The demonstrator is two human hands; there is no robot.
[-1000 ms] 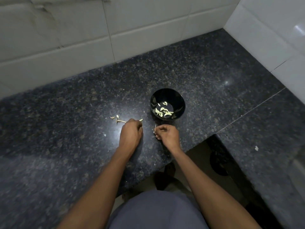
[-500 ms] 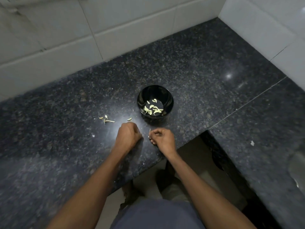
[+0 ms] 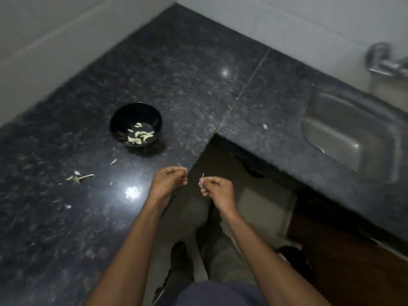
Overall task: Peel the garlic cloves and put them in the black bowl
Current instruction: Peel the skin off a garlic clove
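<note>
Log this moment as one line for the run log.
left hand: curled, contents unclear | right hand: pinches thin pale sliver | bowl: holds peeled cloves | scraps on counter

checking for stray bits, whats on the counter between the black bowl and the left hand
One pale garlic scrap lies on the dark counter between the black bowl and left hand, in the head view.
</note>
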